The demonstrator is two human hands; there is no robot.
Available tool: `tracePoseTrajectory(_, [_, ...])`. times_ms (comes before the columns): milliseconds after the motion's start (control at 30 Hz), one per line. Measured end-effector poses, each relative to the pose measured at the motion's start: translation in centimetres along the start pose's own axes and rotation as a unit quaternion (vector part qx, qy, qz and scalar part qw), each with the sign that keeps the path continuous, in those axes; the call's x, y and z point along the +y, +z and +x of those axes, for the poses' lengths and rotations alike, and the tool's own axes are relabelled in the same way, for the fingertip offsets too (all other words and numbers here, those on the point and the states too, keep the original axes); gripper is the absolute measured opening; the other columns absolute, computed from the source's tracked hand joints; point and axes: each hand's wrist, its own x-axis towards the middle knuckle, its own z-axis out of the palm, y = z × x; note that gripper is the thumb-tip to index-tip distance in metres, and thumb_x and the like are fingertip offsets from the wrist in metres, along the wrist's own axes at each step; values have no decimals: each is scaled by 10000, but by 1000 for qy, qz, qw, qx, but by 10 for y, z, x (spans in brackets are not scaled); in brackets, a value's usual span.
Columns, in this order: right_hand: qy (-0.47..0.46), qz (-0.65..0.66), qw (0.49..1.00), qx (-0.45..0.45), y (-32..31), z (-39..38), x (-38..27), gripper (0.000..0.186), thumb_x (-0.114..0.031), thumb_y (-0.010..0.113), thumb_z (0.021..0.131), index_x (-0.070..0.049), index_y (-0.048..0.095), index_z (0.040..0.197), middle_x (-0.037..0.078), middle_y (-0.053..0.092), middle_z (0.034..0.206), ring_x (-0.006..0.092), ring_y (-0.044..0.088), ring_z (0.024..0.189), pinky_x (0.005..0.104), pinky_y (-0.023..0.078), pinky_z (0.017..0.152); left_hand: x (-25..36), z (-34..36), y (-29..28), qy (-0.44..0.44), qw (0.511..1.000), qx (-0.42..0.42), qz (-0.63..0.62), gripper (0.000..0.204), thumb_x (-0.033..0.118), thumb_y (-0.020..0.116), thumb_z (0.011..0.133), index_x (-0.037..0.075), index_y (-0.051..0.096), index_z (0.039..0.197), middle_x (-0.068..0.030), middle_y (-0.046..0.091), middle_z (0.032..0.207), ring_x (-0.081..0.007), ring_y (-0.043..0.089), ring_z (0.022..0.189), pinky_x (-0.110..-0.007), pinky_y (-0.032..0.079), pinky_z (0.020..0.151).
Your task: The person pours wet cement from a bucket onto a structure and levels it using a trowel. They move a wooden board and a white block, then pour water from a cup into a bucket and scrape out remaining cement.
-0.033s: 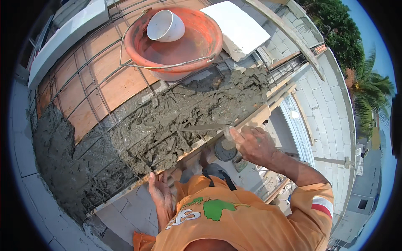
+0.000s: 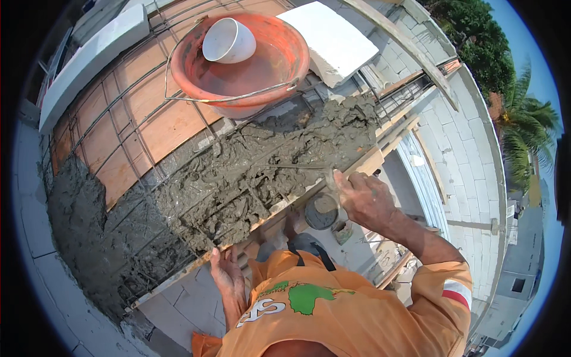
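Note:
My right hand (image 2: 370, 202) is closed around a trowel (image 2: 294, 166), its handle hidden in my fingers. The thin blade points left and is seen nearly edge-on, over or touching the wet grey concrete (image 2: 238, 172). Whether it touches cannot be told. Steel bars run through the lumpy concrete. My left hand (image 2: 228, 275) is at the near wooden form board (image 2: 279, 208), fingertips stretched out and resting against its edge. An orange bucket (image 2: 262, 101) with a wire handle stands beyond the concrete, holding murky water and a white plastic bowl (image 2: 231, 44).
A white foam block (image 2: 333, 41) lies right of the bucket, and a long white block (image 2: 95, 65) at far left. Rebar mesh crosses an orange-brown panel (image 2: 160, 125). Below the board sits a dark container (image 2: 321, 211). A plank (image 2: 410, 50) slants across the upper right by a block wall (image 2: 464, 149).
The trowel blade has shifted slightly away from me and tilted, showing thinner. My right hand has moved slightly right. My left hand stays at the board; the whole view has shifted a little.

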Motion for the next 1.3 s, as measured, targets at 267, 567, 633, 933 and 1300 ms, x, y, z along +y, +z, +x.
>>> tracePoseTrajectory(267, [216,-45,975,-5,44,-10,20,616,-147,673,733,18,471,1291,144,535,955,298,626,859,407,534,715,-10,7,8,-17,999,-20,36,203,246,690,856,82,581,907,-90,653,909,-239,603,914,-409,437,990])
tracePoseTrajectory(567, [91,25,996,0,29,-20,-26,566,-134,630,766,47,486,1282,137,530,930,271,592,852,358,515,729,4,5,11,12,1000,-11,9,186,197,689,862,79,564,933,-91,635,968,-236,610,949,-416,454,999])
tracePoseTrajectory(633, [72,15,997,36,27,-16,-35,550,-127,614,784,43,482,1291,128,519,909,274,587,840,355,514,734,6,-2,5,16,1000,-3,0,190,198,690,862,77,565,940,-91,635,980,-234,609,960,-414,454,998])
tracePoseTrajectory(933, [111,51,993,11,58,-42,-46,584,-94,655,788,10,451,1326,166,521,895,344,589,806,451,502,680,-23,2,-23,-43,998,-5,-44,149,159,694,862,66,579,881,-33,581,885,-170,574,959,-382,444,1024])
tracePoseTrajectory(1300, [89,48,994,-47,22,-5,-58,599,-120,669,735,6,482,1289,131,528,896,302,618,787,396,530,671,2,4,3,-9,1000,0,-28,219,180,702,850,66,563,974,-63,589,1037,-220,571,1029,-436,430,1030])
